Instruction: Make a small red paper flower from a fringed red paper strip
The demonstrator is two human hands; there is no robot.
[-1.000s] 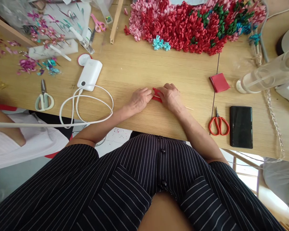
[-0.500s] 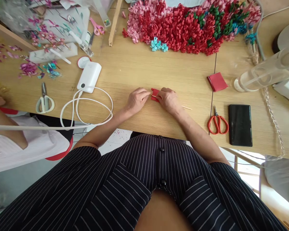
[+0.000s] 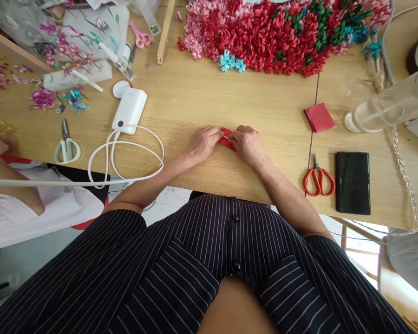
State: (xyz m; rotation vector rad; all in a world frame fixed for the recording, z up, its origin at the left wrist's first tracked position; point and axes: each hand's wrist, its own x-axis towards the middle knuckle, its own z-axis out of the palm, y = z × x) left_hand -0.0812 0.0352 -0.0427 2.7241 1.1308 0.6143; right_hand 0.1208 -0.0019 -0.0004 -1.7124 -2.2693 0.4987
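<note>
Head view shows a red paper strip slanting crosswise between the left hand and right hand, both fingers-closed and pinching it over the wooden tabletop.

My left hand and right hand share one strip of red paper at a wooden table. Around me, three pairs of scissors: red scissors, white scissors, pink scissors. Also one phone, one white charger and one red paper square.
</note>
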